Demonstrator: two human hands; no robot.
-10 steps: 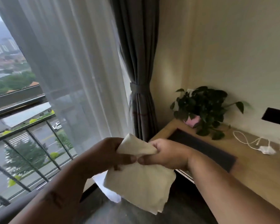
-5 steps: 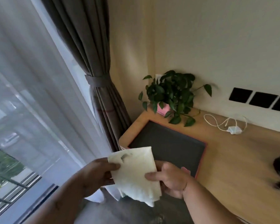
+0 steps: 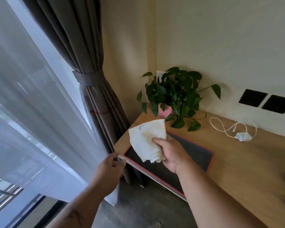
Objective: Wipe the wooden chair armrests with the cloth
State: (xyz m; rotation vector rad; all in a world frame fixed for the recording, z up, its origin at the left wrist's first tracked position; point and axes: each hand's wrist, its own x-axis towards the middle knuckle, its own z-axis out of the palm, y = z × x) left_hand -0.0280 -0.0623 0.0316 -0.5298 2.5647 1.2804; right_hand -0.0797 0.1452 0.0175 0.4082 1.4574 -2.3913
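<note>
Cream-white, crumpled cloth (image 3: pixel 146 140) is held in the right hand (image 3: pixel 170 153), raised above the near-left corner of the light wooden tabletop (image 3: pixel 247 162). The right-hand fingers are clenched around the lower edge of the cloth, with the thumb (image 3: pixel 158 141) pressed on its front face; the upper part of the cloth fans upward and to the left, and a folded end hangs below the hand. The left hand (image 3: pixel 109 169) is apart from the cloth, lower and to the left, beside the tabletop corner; its fingers are loosely curled and hold nothing. A dark grey rectangular mat with a red border (image 3: pixel 194 156) lies flat on the tabletop directly beneath the right hand and extends to the front edge. A leafy green potted plant in a pink pot (image 3: pixel 173 94) stands at the back-left corner of the tabletop against the cream wall (image 3: pixel 220 38). A white coiled cable with a small white adapter (image 3: pixel 237 130) lies on the tabletop to the right of the plant, well apart from the mat. Black rectangular wall panels (image 3: pixel 266 101) are set in a row above the tabletop. A dark grey curtain with a tie-back band (image 3: pixel 87 78) hangs left of the tabletop, beside a sheer white curtain (image 3: pixel 23 104). No wooden chair armrest is visible in the head view.
</note>
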